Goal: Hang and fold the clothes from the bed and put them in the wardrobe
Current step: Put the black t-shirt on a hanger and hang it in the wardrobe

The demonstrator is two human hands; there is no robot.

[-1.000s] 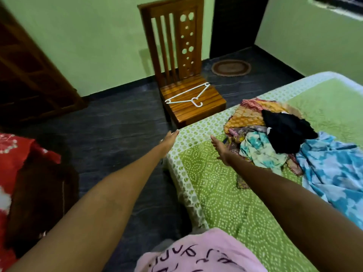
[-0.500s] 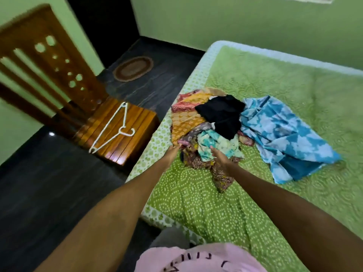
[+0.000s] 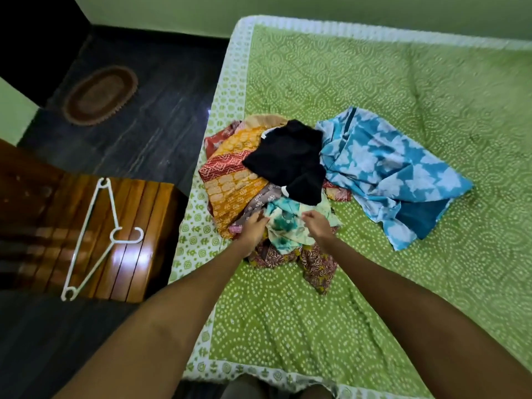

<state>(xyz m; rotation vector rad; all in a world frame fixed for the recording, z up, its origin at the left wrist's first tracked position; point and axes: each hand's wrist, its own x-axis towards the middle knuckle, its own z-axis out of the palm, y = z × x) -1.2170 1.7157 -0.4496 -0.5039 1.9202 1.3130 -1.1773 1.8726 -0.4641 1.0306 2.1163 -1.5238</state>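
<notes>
A heap of clothes lies on the green patterned bed (image 3: pixel 374 90) near its left edge: an orange and red printed cloth (image 3: pixel 233 174), a black garment (image 3: pixel 290 159) on top, a teal and white tie-dye garment (image 3: pixel 285 226) at the front, a brown printed cloth (image 3: pixel 313 263) under it, and a blue and white garment (image 3: pixel 385 171) spread to the right. My left hand (image 3: pixel 253 226) grips the tie-dye garment at its left edge. My right hand (image 3: pixel 316 226) has curled fingers on the same garment's right side.
A wooden chair (image 3: pixel 138 226) stands on the dark floor left of the bed, with a white plastic hanger (image 3: pixel 98 234) lying on its seat. A brown oval mat (image 3: pixel 100 95) lies on the floor farther back. Green walls close the room behind the bed.
Both hands have reached forward from the bed's near edge onto the clothes heap and taken hold of the tie-dye garment. The view has swung right and down over the bed.
</notes>
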